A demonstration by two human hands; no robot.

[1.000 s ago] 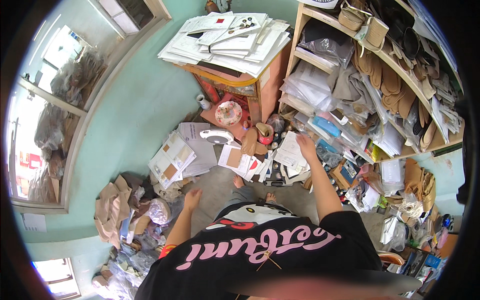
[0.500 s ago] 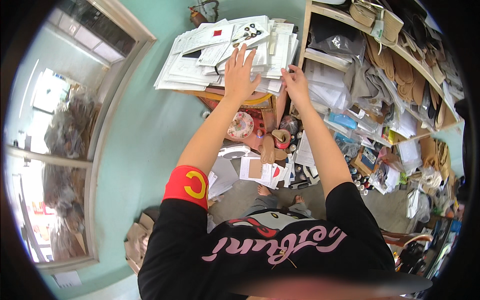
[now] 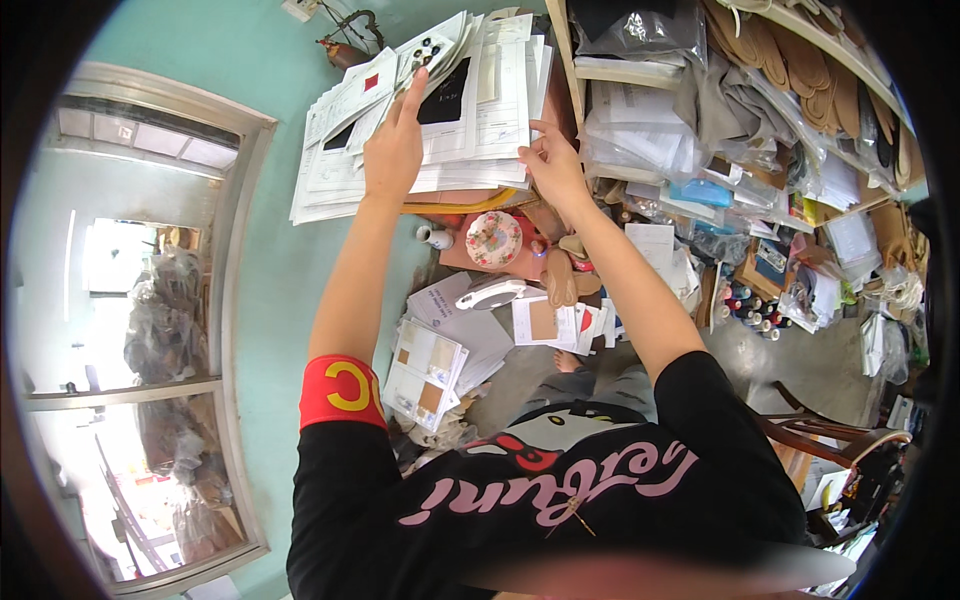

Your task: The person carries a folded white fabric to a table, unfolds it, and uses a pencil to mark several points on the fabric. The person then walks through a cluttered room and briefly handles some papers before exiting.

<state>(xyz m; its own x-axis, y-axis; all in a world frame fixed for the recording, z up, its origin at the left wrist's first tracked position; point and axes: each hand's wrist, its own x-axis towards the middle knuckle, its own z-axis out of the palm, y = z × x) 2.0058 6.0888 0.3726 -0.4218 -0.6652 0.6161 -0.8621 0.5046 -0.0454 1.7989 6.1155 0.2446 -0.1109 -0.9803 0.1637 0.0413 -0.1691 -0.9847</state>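
A thick stack of white paper sheets (image 3: 470, 170) lies on a support against the wall in front of me. My left hand (image 3: 393, 155) is over the stack, its index finger stretched against upper sheets that tilt to the left. Beside the fingertip is a card with small dark round pieces (image 3: 426, 50); a sheet with a red square (image 3: 371, 83) lies to its left. A black sheet (image 3: 447, 95) shows to the right of the finger. At the stack's right edge, my right hand (image 3: 553, 165) has thumb and fingers bent around a paper corner. My left thumb is hidden.
Shelves (image 3: 630, 72) with bagged papers and brown sole-shaped pieces rise on the right. Below the stack are a round floral-patterned object (image 3: 494, 240), a white device (image 3: 492, 294) and sample cards (image 3: 425, 372). A wooden chair (image 3: 835, 430) stands at lower right; a window (image 3: 225, 400) is at left.
The upper sheets and the card with round pieces have shifted left and tilted, exposing more of the black sheet. My left hand's spread fingers have drawn in, leaving the index stretched. The view has shifted.
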